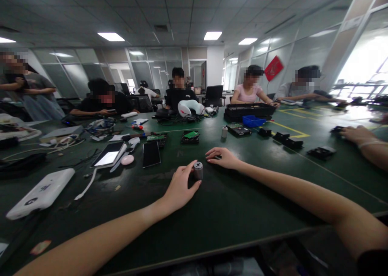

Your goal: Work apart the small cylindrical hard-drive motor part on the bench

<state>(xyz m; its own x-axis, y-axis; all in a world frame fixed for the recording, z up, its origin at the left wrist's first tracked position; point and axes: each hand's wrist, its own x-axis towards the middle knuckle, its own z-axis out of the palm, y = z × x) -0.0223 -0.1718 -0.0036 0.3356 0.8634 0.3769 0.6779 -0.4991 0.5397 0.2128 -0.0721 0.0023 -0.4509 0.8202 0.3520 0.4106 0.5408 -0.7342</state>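
Note:
My left hand [181,185] is closed around the side of a small grey metal cylinder [198,171], thumb in front and fingers behind. The cylinder stands upright, with a dark centre in its top face. To its right, my right hand [223,159] is held low over the table with fingers apart and slightly bent; nothing shows in it. A second, paler cylinder [224,132] stands upright beyond my right hand. Farther off lies an open hard drive with a green board [190,136], and another drive [239,129] rests near the pale cylinder.
On the green table [242,227], a black phone [151,154], a lit phone [107,155], a pink round object [127,159] and a white power bank [41,193] lie leftward. A blue bin [253,121] and black parts [287,140] are at right. Another person's hand [359,134] reaches in there.

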